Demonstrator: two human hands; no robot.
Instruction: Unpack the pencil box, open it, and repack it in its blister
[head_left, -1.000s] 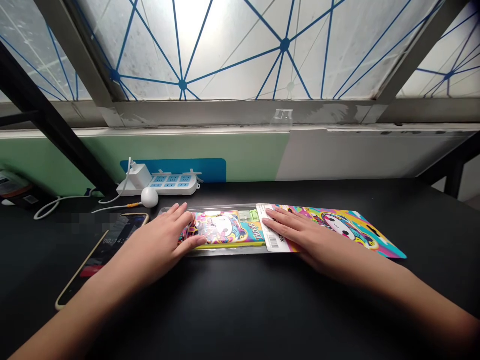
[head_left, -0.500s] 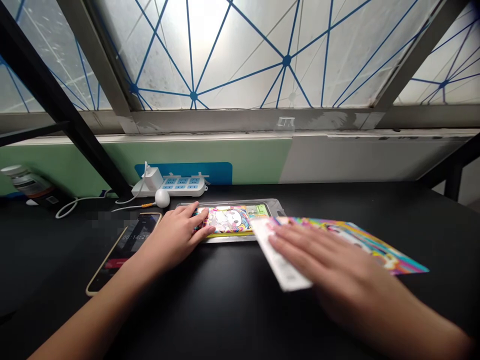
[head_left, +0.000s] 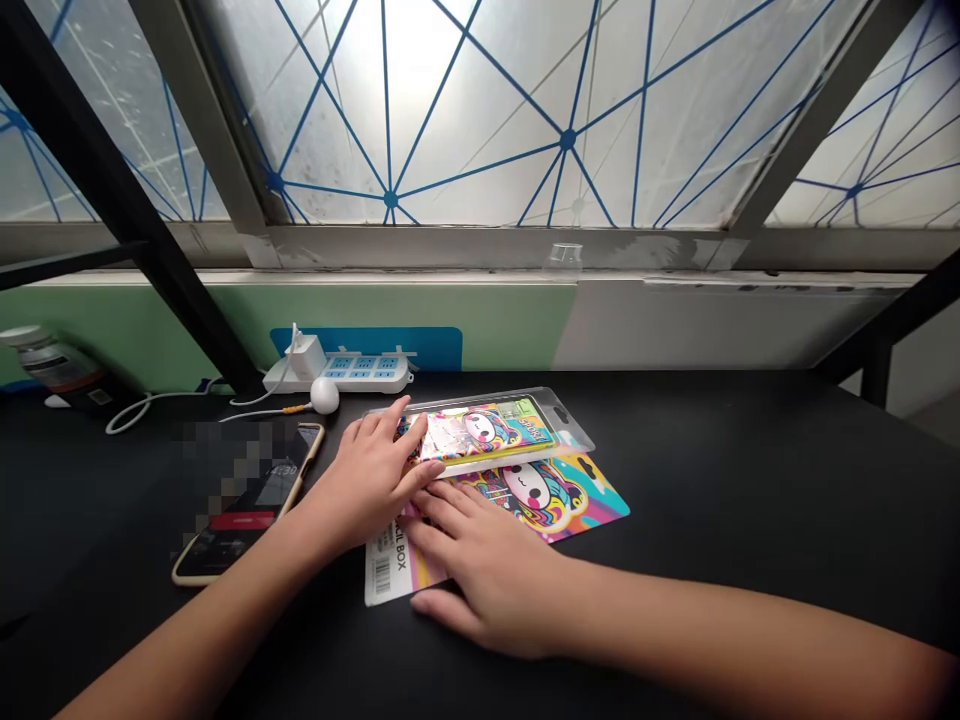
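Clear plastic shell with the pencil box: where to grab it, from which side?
Probably the hang tab of the clear plastic shell, coming from the right. That flat flange juts past the pencil box, so it gives a thin edge to pinch, and nothing covers it. The left hand is on the other end, and the right hand is on the printed card below.

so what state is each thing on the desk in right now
left hand, fingers resting on the pencil box
pencil box, lying in the clear plastic blister
printed card, flat, partly under the blister
right hand, spread on the card
phone, face up, screen lit
power strip, charger plugged in
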